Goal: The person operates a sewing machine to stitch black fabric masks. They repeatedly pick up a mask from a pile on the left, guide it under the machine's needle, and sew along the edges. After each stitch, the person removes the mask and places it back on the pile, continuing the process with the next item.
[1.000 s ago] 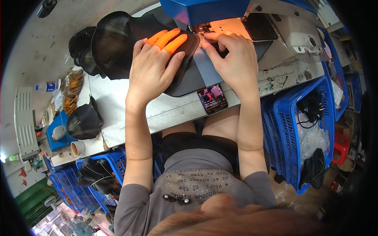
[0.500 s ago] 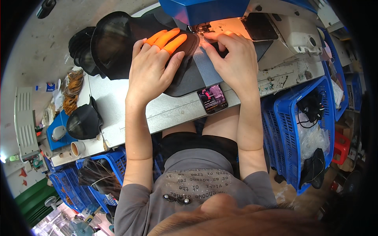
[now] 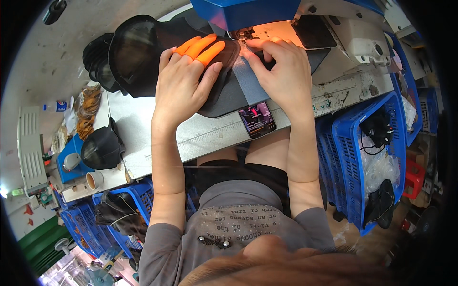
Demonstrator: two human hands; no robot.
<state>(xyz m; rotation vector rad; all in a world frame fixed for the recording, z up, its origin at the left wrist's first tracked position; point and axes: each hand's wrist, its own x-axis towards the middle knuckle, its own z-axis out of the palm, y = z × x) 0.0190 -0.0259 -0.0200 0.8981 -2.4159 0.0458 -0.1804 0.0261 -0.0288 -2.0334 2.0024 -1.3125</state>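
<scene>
With twelve at the top of the view, the black moulded panel (image 3: 164,35) spreads from ten o'clock to twelve, its right end beside the presser foot (image 3: 244,34) of the sewing machine (image 3: 248,13); the step in hand looks to be guiding that end at the stitching point, though the needle itself is too small to make out. The hands are apart from each other; the left hand (image 3: 182,90), at eleven, lies palm down on the panel, with orange finger cots (image 3: 210,53) on three fingers; the right hand (image 3: 285,71), at one, has its thumb and forefinger close together by the foot, and I cannot tell whether they pinch the material. The next move seems to call for light, even pressure, the panel kept flat and fingertips clear of the foot.

Room is tight at one o'clock, where a phone (image 3: 257,120) lies between the wrists, reaching the front edge of the worktable (image 3: 138,114); bare tabletop opens towards ten, left of the left forearm, bounded by a stack of black pieces (image 3: 98,64) at ten and a loose moulded cup (image 3: 100,148) at nine; a blue crate (image 3: 339,128) crowds the edge at three.
</scene>
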